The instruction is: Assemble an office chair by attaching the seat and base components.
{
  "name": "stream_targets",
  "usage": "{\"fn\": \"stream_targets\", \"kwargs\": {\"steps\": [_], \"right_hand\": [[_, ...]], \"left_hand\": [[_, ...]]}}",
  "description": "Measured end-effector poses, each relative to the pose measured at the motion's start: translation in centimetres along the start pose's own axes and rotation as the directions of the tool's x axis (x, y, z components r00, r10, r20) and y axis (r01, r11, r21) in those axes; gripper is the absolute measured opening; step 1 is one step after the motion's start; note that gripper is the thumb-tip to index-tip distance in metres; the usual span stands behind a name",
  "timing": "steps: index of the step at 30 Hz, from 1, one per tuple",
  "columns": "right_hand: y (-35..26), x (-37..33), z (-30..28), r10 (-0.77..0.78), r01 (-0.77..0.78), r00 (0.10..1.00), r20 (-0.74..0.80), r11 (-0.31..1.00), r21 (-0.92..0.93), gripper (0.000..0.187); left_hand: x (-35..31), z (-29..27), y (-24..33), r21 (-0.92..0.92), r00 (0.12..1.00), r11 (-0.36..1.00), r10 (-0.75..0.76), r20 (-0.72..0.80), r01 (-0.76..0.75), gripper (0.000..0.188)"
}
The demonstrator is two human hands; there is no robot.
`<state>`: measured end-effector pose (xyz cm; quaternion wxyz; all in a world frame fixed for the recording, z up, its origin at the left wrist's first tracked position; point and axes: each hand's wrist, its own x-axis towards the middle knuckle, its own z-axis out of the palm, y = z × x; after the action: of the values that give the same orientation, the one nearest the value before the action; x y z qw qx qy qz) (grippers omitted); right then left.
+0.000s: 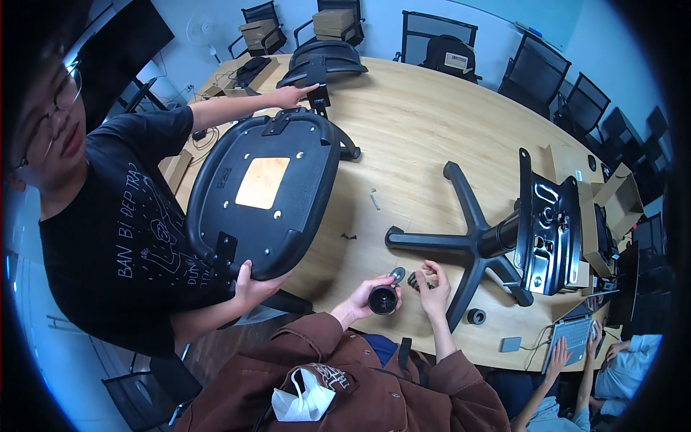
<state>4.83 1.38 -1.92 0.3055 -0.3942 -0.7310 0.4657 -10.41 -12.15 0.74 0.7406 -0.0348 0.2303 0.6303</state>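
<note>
In my left hand (352, 305) is a black round cup-like part (382, 300), its hollow end facing up. A small grey disc (398, 274) sits at the fingertips of that hand. Just to the right, my right hand (436, 294) is curled with thumb and fingers around small dark pieces (413, 281), too small to name. Beyond my hands lies a black five-legged chair base (471, 243) on its side, its gas-lift column joined to a black metal seat plate (547, 227). A black ring-shaped part (476, 316) rests near the table's front edge.
At left, another person (241, 295) steadies a black chair seat (284, 194) and points at its back bracket. Loose bolts (374, 199) and a small dark piece (349, 236) lie on the wooden table (410, 122). Someone at right types on a laptop (572, 342) beside open cardboard boxes (620, 198).
</note>
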Motion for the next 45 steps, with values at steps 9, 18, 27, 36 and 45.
{"fn": "stream_targets", "kwargs": {"steps": [9,18,27,36,45], "right_hand": [[-2.8,-0.6,0.5,0.072,-0.251,0.921,0.382,0.861,0.443,0.04],[-3.2,-1.2,0.8,0.151,-0.419,0.871,0.467,0.725,0.546,0.045],[-3.7,-1.2,0.9,0.154,-0.444,0.88,0.45,0.607,0.659,0.04],[-7.2,-0.4,-1.6,-0.019,-0.053,0.976,0.217,0.946,0.32,0.041],[-11.1,-1.0,-2.2,-0.202,0.234,0.945,0.256,0.967,-0.098,0.039]], "left_hand": [[0.8,-0.1,-0.3,-0.007,0.998,1.0,0.008,-0.066,-0.008,0.022],[0.6,0.6,-0.3,0.076,0.997,0.997,0.016,-0.08,-0.01,0.024],[0.8,1.5,-0.5,0.079,1.0,0.997,0.023,-0.018,-0.022,0.024],[1.2,1.2,-0.8,0.054,0.917,0.997,0.079,-0.39,-0.064,0.04],[1.7,1.0,-1.4,0.085,0.929,0.994,0.097,-0.356,-0.071,0.035]]}}
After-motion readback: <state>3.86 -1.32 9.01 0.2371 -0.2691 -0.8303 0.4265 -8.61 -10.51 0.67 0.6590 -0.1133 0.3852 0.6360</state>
